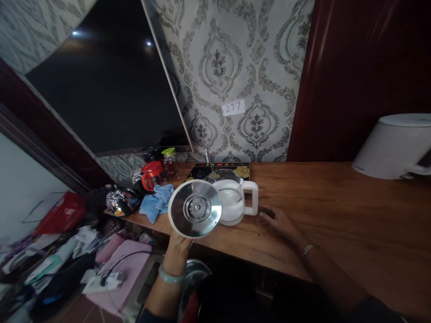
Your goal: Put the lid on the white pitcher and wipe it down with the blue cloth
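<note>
The left hand (178, 244) holds up a round white-rimmed lid with a shiny metal disc in its middle (195, 208), gripping it at its lower edge. The lid stands nearly on edge, its flat metal face turned toward the camera and tilted slightly upward, so its axis points back at the wearer. The fingers are hidden behind the disc; only the heel of the hand and part of the thumb side show beneath the rim, so how the fingers are arranged cannot be told beyond that they clasp the rim.

Just behind the lid, partly covered by it, stands a clear glass kettle with a white plastic body and handle (235, 202) on the brown wooden counter (336, 211). Its handle points right, toward the right hand (279, 222), which lies flat on the wood just beside the handle, fingers loosely together and stretched toward it; whether the fingertips touch it cannot be told.

Farther left on the counter lie a crumpled blue cloth (156, 202), a red-lidded glass jug (150, 175) and a green-capped jar (169, 160). A white bucket-like container (392, 146) sits at the far right.
</note>
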`<state>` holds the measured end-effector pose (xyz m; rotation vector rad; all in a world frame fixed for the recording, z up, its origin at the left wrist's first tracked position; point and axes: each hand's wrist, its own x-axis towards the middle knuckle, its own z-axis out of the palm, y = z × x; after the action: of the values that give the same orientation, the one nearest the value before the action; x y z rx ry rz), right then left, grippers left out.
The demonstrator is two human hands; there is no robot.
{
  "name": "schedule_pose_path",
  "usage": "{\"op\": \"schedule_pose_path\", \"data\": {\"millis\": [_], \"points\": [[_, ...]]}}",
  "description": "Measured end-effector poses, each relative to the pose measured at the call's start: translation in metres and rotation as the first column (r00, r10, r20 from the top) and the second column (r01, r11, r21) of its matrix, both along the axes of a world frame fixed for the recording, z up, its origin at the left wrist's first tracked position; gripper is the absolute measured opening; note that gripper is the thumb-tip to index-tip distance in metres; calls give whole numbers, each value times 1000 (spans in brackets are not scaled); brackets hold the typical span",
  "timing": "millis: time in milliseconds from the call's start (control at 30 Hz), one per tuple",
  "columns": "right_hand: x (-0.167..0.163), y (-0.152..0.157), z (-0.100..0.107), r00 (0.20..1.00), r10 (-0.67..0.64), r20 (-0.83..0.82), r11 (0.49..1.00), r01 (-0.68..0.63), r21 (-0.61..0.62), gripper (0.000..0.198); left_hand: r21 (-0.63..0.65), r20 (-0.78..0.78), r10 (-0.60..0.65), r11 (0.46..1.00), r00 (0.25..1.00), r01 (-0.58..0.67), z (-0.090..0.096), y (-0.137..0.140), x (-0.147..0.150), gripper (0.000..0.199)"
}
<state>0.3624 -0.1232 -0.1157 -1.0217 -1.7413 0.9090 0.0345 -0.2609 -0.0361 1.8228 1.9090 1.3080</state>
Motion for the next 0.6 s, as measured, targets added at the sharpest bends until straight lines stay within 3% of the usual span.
{"op": "schedule_pose_path", "data": {"millis": [33,67,133,233,367,500,600], "points": [[0,0,0,1000,2,-1,1000,-2,-4,34,27,206,-63,998,977,59,1,-5,2,44],[1,0,-1,1000,0,1,1000,0,-10,34,73,415,-136,991,899,116,2,-8,5,44],[2,0,-1,1000,-11,14,1000,11,-22,36,121,613,-201,980,764,161,5,-3,12,42],[3,-1,-2,1000,-16,21,1000,17,-25,37,129,722,-211,977,659,171,9,19,21,36],[4,-1,-1,1000,-10,13,1000,11,-16,34,159,898,-212,974,385,164,10,39,27,36],[4,-3,1,1000,-4,5,1000,4,-26,31,151,930,-192,977,315,149,14,36,28,35],[3,-4,3,1000,-1,-1,1000,1,-31,31,110,966,-138,985,218,135,24,32,29,31]]}}
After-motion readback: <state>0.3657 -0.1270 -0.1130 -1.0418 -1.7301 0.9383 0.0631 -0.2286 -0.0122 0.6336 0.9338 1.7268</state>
